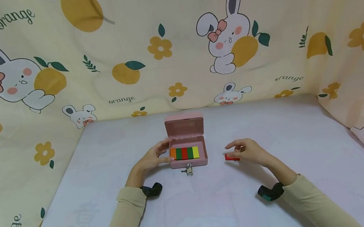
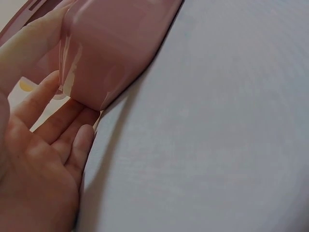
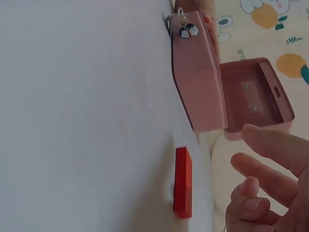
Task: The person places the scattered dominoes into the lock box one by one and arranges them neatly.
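Observation:
A pink metal cash box (image 1: 190,163) stands on the table with its lid (image 1: 184,127) raised. Inside lies a row of several coloured blocks (image 1: 184,153): orange, green, red and yellow. My left hand (image 1: 151,158) holds the box's left side, thumb at the front rim and fingers along the side towards the back. To the right of the box, a red block (image 3: 182,183) lies on the table. Above and beside it hovers my right hand (image 3: 270,188), fingers loosely bent with nothing between them; a gap shows between fingers and block in the right wrist view.
A lock with keys (image 1: 188,169) sits at the front of the box. The white table (image 1: 195,211) meets a printed cloth backdrop (image 1: 163,73) behind and at both sides. A dark wrist camera (image 1: 271,192) is strapped on the right wrist, another (image 1: 152,190) on the left.

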`<state>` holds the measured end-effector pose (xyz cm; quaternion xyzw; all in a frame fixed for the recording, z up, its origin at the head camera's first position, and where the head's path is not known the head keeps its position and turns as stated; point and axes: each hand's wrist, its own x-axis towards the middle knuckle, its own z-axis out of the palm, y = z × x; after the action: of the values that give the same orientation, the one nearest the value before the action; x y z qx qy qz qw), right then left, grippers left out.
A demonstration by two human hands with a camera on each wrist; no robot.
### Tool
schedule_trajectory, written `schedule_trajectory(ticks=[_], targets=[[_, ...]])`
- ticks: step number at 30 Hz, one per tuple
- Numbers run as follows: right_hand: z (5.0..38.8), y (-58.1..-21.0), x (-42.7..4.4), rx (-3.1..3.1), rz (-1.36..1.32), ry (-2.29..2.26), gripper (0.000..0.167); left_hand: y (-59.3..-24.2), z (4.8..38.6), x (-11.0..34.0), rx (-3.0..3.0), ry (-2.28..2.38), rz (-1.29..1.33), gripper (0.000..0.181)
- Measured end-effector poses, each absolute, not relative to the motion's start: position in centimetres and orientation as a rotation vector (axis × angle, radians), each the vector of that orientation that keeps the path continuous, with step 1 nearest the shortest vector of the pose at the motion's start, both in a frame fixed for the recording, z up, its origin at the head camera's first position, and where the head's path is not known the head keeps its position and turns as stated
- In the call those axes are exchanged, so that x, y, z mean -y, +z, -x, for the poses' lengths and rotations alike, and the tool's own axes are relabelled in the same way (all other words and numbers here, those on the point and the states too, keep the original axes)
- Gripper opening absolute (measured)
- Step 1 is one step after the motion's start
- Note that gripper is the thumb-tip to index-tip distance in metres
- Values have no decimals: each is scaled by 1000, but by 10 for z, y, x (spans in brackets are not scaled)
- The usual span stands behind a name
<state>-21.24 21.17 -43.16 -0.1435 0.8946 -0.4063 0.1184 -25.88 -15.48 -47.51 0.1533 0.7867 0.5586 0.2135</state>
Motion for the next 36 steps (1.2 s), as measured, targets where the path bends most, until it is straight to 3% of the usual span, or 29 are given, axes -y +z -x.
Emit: schedule_trajectory(ticks=[16,36], targets=[[225,-441,-235,-2404,735,-1198,33,-473,258,154,-2178,1551,-394,76],[238,-455,-249,-2349,727,-1201,37,-474,259,154,-2164,1555,-372,75]])
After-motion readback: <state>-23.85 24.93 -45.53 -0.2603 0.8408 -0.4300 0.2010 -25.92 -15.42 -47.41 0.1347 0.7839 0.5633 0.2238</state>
